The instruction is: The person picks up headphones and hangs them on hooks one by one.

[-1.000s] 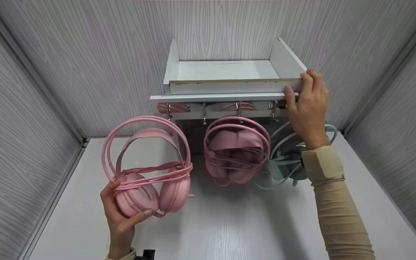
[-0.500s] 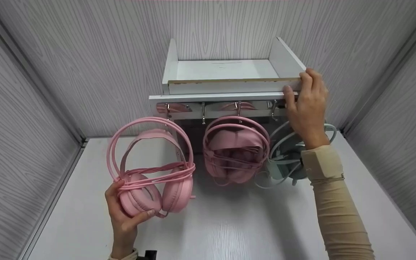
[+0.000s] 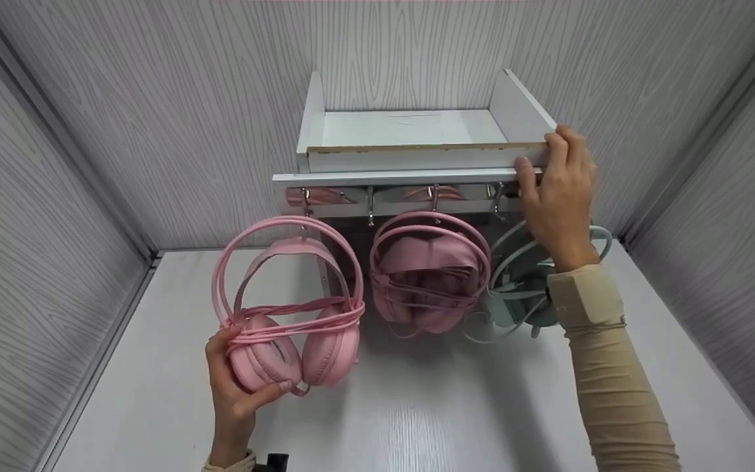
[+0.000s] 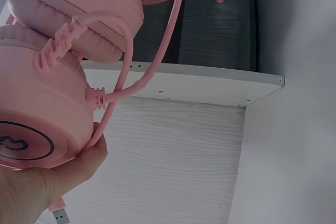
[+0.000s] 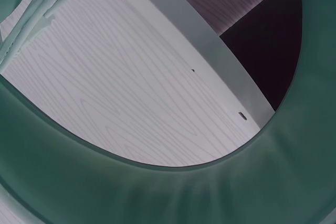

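Observation:
My left hand (image 3: 236, 401) holds pink headphones (image 3: 333, 354) by one ear cup, thumb in front, with the headband up. Their cable is wound across the cups; a USB plug (image 4: 61, 215) hangs below in the left wrist view. The headband top is just below the leftmost metal hook (image 3: 306, 198). My right hand (image 3: 561, 196) grips the right front corner of a white shelf (image 3: 417, 159). Under that wrist hang green headphones (image 3: 538, 278), partly hidden by the arm; their headband (image 5: 173, 192) fills much of the right wrist view, which shows no hand.
A second pair of pink headphones (image 3: 433, 252) hangs under the middle of the hook rail (image 3: 404, 176). A bare hook (image 3: 370, 206) is left of it. Grey wood-grain walls (image 3: 56, 131) enclose both sides and the back, above a white surface (image 3: 410, 406).
My left hand has shifted to the right with the pink headphones, bringing their headband under the leftmost hook. The right hand keeps its grip on the shelf corner.

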### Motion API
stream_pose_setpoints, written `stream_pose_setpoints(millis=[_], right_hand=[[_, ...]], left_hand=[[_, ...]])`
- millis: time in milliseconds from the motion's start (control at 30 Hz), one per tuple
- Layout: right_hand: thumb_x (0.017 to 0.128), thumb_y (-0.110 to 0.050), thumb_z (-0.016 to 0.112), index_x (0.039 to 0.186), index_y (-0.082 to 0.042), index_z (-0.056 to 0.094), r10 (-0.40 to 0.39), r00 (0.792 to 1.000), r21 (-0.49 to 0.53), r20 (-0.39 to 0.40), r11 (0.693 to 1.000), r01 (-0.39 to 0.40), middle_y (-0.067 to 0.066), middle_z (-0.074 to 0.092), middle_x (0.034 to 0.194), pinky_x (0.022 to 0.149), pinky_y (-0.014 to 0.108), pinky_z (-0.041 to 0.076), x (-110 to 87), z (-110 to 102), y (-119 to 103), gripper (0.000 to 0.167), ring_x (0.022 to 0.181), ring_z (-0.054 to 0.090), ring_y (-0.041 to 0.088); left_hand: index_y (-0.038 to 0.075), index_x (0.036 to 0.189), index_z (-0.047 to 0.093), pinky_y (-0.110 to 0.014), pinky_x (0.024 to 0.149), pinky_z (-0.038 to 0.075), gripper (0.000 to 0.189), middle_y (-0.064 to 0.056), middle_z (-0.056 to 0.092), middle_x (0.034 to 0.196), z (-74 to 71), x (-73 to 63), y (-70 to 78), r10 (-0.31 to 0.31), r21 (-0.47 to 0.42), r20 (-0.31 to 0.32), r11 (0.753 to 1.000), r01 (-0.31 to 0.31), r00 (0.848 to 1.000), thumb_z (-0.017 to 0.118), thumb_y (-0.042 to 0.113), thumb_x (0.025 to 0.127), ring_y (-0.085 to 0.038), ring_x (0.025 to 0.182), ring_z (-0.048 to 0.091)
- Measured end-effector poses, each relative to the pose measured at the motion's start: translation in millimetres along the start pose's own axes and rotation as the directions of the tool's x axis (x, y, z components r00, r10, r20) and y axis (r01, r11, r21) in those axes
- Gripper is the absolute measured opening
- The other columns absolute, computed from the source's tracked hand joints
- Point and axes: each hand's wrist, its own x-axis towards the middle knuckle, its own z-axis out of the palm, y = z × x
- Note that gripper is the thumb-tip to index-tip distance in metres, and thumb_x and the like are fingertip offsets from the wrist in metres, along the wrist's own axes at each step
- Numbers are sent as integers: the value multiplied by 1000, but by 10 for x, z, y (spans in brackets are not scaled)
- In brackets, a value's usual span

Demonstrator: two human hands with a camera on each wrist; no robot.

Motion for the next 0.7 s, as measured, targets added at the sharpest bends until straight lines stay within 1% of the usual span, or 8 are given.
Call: stream_pose_setpoints(millis=[100, 267, 500, 700], right_hand=[[105, -31, 51, 133, 12, 50, 1, 1000, 0, 1, 1000, -1, 29, 43, 144, 113, 56, 24, 2, 2, 3, 52, 136, 39, 42], [105, -32, 51, 133, 12, 50, 4, 1000, 1, 1, 1000, -4, 29, 43, 144, 113, 55, 24, 3, 0, 13, 52, 136, 40, 43], [105, -32, 51, 133, 12, 50, 1, 1000, -4, 2, 1000, -1, 29, 43, 144, 113, 56, 24, -2, -1, 11, 53, 135, 40, 43], [105, -32, 51, 132, 13, 50, 0, 1000, 0, -7, 1000, 0, 29, 43, 144, 113, 56, 24, 3, -2, 13, 53, 135, 41, 43]], left_hand=[[-13, 136, 31, -25, 100, 45, 94, -13, 43, 137, 2, 1, -33, 11, 11, 14, 1000, -11, 1000, 72, -16, 52, -26, 119, 46], [-15, 136, 29, -26, 101, 43, 94, -13, 43, 138, -5, 2, -70, 21, 4, 23, 1000, -21, 1000, 72, -18, 52, -26, 121, 45], [-14, 136, 30, -26, 100, 44, 93, -13, 42, 139, -16, 6, -90, 18, 10, 50, 1000, -19, 999, 72, -17, 53, -26, 121, 46], [-14, 135, 30, -26, 102, 42, 93, -11, 41, 139, -5, 15, -98, 36, 33, 63, 999, -38, 997, 73, -18, 52, -25, 122, 44]])
